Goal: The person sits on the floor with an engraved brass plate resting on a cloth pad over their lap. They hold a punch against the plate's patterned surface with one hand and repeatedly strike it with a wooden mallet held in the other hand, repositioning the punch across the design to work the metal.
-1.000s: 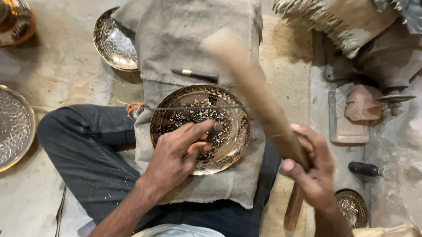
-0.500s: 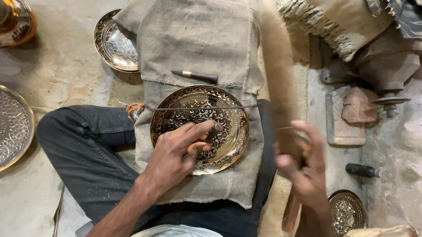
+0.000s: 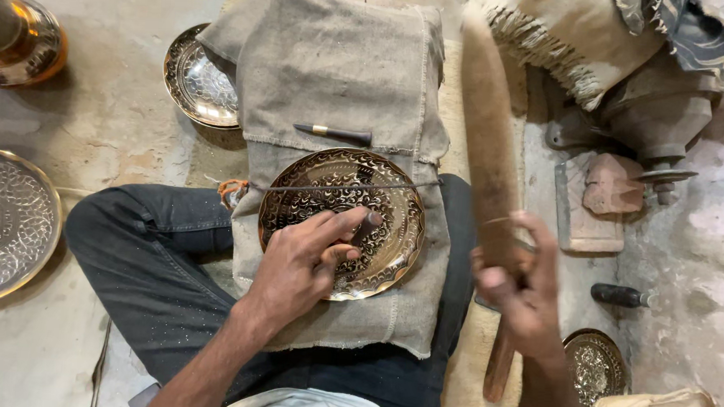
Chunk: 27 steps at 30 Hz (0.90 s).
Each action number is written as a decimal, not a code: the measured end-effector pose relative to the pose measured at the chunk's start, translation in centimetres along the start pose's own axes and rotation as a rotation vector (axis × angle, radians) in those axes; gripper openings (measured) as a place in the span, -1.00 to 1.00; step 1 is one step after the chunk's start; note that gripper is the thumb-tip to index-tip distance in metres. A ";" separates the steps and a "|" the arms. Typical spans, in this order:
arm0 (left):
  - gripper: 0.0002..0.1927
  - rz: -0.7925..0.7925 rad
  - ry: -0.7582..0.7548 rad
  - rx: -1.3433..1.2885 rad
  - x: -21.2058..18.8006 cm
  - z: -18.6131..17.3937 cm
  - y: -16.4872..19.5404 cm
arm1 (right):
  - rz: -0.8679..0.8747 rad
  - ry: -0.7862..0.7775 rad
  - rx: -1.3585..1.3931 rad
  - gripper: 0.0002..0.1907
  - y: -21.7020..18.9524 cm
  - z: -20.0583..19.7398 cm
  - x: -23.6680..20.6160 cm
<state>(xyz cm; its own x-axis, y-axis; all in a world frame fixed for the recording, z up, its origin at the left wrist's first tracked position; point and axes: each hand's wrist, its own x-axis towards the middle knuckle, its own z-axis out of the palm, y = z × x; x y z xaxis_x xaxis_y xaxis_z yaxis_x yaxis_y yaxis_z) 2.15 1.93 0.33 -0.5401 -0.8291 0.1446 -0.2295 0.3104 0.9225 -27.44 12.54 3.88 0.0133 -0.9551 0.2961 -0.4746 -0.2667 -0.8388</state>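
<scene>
Head view, with the engraved brass plate (image 3: 342,222) on the person's lap as the landmark. It lies on a grey sackcloth (image 3: 344,85) spread over the dark-trousered legs, and a thin wire or rod (image 3: 346,187) crosses its upper part.

Counted: five round metal pieces in all. These are the lap plate, one brass dish (image 3: 198,80) up and to the left of it and half tucked under the cloth, one large silver tray (image 3: 1,223) far to its left on the floor, one small engraved dish (image 3: 597,364) low to its right, and one gold-rimmed base (image 3: 24,40) at the top left corner. Two loose dark-handled tools: one (image 3: 333,132) on the cloth just above the plate, one (image 3: 620,296) on the floor well to its right.

The left hand (image 3: 308,263) rests on the plate's lower right part, its fingers curled closed round a small dark tool (image 3: 366,227) whose tip meets the metal. The right hand (image 3: 516,284), just right of the plate, is closed round a long wooden mallet (image 3: 489,153) raised and motion-blurred; its shape is hard to make out.

The tray and gold-rimmed base are cut by the frame edge. Frayed cloth (image 3: 557,31) and a dusty block (image 3: 606,189) crowd the upper right.
</scene>
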 end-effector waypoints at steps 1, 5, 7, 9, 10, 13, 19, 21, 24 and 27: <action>-0.42 -0.002 0.001 0.012 0.0 -0.1 0.0 | 0.018 -0.027 -0.056 -0.59 -0.2 0.0 0.1; -0.32 0.034 0.019 0.038 0.1 -0.1 0.0 | 0.271 -0.074 -0.009 -0.42 -1.1 0.0 0.5; -0.32 0.017 0.010 -0.006 0.1 0.0 0.1 | 0.244 0.110 0.205 -0.37 -1.2 0.0 0.7; -0.35 -0.002 0.000 -0.018 0.2 -0.1 0.2 | 0.273 -0.145 -0.050 -0.41 -1.2 0.0 0.7; -0.38 -0.014 -0.005 -0.011 0.2 -0.1 0.2 | 0.284 -0.269 -0.178 -0.42 -1.3 0.1 0.8; -0.35 0.006 -0.002 0.025 0.3 -0.2 0.2 | 0.067 -0.029 -0.006 -0.50 -1.6 0.1 0.8; -0.35 -0.002 -0.010 0.025 0.3 -0.2 0.1 | 0.209 -0.183 -0.133 -0.44 -2.1 0.0 0.8; -0.34 -0.010 -0.016 0.069 0.4 -0.1 0.0 | 0.186 -0.022 0.100 -0.44 -1.4 0.1 0.7; -0.33 -0.034 -0.042 0.075 0.4 0.0 -0.2 | 0.268 -0.162 -0.010 -0.44 -0.3 -0.1 0.2; -0.37 -0.012 -0.041 0.034 0.5 -0.1 -0.4 | 0.214 -0.094 -0.041 -0.48 0.0 -0.2 -0.1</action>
<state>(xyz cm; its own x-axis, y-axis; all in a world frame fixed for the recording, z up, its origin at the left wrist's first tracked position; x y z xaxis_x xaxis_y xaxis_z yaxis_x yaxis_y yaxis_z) 2.05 1.32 0.12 -0.5697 -0.8133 0.1187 -0.2631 0.3172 0.9111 -27.60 12.69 3.98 -0.0101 -0.9976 0.0681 -0.5109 -0.0534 -0.8580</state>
